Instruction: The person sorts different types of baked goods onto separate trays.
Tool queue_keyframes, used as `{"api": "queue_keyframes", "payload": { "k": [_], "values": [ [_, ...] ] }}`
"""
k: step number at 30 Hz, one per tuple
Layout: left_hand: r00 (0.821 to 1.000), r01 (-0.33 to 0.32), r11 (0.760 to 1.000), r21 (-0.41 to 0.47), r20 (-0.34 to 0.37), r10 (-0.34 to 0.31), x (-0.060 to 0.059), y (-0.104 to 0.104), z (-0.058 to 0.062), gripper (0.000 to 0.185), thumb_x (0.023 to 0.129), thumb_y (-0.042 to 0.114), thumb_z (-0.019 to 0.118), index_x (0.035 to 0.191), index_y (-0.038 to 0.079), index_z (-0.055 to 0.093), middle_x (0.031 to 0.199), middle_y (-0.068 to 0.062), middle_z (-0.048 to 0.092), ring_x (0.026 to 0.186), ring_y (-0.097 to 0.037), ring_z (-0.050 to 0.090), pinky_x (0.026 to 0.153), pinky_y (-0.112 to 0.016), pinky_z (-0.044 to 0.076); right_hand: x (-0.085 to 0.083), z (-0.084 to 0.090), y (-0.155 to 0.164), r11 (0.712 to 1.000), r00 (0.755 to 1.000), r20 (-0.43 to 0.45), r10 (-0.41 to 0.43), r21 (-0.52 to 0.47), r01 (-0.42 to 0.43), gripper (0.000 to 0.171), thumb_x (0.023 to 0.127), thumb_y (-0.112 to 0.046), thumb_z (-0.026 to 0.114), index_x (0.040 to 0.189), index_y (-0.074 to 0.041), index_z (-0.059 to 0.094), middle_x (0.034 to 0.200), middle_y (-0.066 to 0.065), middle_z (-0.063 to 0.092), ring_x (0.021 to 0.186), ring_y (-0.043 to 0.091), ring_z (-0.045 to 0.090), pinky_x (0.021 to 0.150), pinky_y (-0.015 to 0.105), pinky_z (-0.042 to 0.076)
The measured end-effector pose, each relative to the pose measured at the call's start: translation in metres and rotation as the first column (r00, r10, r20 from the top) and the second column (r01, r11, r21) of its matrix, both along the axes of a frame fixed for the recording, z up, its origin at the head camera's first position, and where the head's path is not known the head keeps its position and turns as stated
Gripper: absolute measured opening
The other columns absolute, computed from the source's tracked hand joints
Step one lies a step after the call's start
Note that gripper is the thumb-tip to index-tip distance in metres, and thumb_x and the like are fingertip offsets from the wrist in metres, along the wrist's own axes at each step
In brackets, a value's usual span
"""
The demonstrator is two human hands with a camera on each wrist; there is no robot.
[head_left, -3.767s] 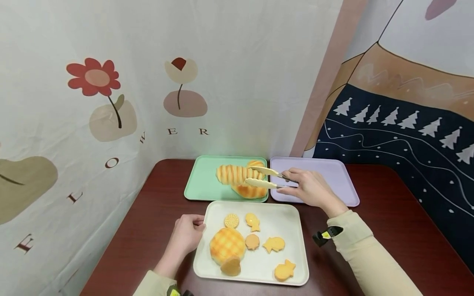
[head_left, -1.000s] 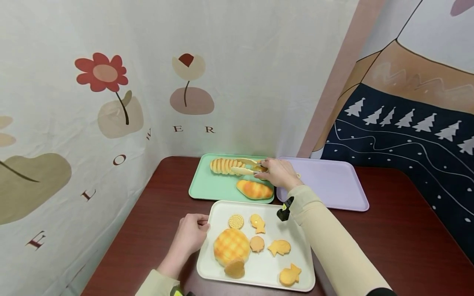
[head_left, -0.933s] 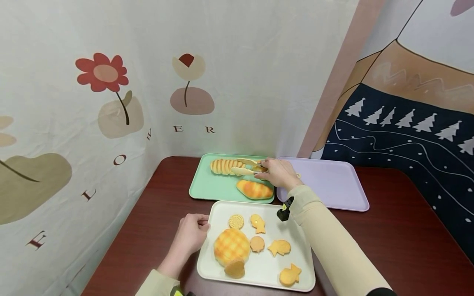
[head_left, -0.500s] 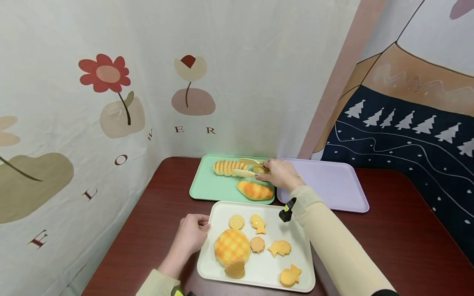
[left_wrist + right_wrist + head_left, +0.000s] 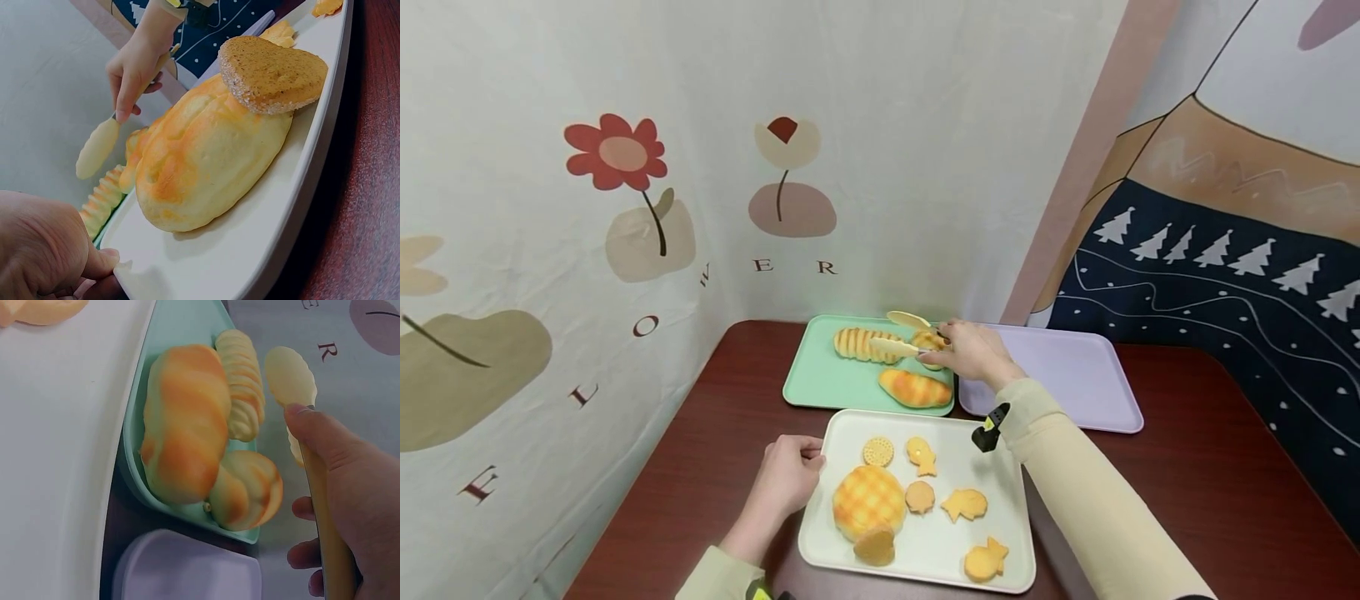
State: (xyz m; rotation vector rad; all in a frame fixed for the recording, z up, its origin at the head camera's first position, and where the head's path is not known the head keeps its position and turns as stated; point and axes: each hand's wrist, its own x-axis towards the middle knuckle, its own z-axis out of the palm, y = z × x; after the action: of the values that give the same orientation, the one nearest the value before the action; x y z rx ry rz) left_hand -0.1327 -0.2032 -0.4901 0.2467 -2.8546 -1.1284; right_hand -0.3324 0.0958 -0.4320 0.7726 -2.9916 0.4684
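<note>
My right hand [image 5: 964,350] grips cream tongs [image 5: 901,333] over the green tray [image 5: 817,379]. The tong blades stand apart just above the right end of a ridged bread roll [image 5: 859,343], which lies on the tray. A small round bun [image 5: 931,341] sits beside my fingers and an oblong glazed loaf [image 5: 915,388] lies nearer me. The right wrist view shows the tongs [image 5: 291,380], roll [image 5: 240,394], loaf [image 5: 184,425] and bun [image 5: 247,490]. My left hand [image 5: 788,475] holds the left rim of the white tray [image 5: 1000,508], its thumb on the edge [image 5: 103,257].
The white tray carries a round checkered bun [image 5: 865,498], a small cake piece [image 5: 875,546] and several cookies [image 5: 964,503]. A bare purple tray [image 5: 1078,375] lies right of the green one. Printed walls close the back and left of the dark red table [image 5: 1195,467].
The roll, held in the tongs above the tray 3.8 s ago, now lies on the green tray. In the last second the tong blades have spread and lifted off it.
</note>
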Motion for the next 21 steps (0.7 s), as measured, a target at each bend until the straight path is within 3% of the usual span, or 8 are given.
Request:
{"api": "queue_keyframes", "payload": {
  "k": [8, 15, 21],
  "values": [
    [1.0, -0.001, 1.0, 0.002, -0.003, 0.001, -0.001, 0.0, 0.001, 0.018, 0.094, 0.002, 0.073, 0.111, 0.001, 0.081, 0.089, -0.001, 0.073, 0.089, -0.02, 0.069, 0.079, -0.041, 0.059, 0.015, 0.012, 0.015, 0.999, 0.997, -0.065, 0.034, -0.009, -0.034, 0.073, 0.094, -0.064, 0.071, 0.141, -0.009, 0.067, 0.125, 0.012, 0.068, 0.089, 0.025, 0.066, 0.077, 0.047, 0.055],
    [1.0, 0.002, 1.0, 0.001, 0.022, -0.002, -0.001, -0.003, -0.001, 0.02, 0.095, 0.002, 0.072, 0.113, 0.001, 0.08, 0.091, -0.001, 0.073, 0.092, -0.021, 0.07, 0.081, -0.043, 0.059, 0.039, 0.028, 0.029, 0.997, 0.985, -0.15, 0.081, -0.009, -0.083, 0.066, 0.093, -0.064, 0.073, 0.132, -0.01, 0.069, 0.112, 0.006, 0.068, 0.08, 0.022, 0.065, 0.069, 0.041, 0.054],
    [1.0, 0.006, 1.0, 0.0, 0.018, -0.006, -0.003, -0.003, -0.001, 0.02, 0.095, 0.002, 0.072, 0.113, 0.001, 0.08, 0.091, -0.001, 0.074, 0.093, -0.022, 0.07, 0.082, -0.044, 0.058, 0.066, 0.038, 0.042, 0.993, 0.972, -0.214, 0.101, -0.033, -0.111, 0.066, 0.093, -0.064, 0.073, 0.133, -0.012, 0.068, 0.109, 0.002, 0.068, 0.079, 0.02, 0.064, 0.067, 0.038, 0.054]
  ]
}}
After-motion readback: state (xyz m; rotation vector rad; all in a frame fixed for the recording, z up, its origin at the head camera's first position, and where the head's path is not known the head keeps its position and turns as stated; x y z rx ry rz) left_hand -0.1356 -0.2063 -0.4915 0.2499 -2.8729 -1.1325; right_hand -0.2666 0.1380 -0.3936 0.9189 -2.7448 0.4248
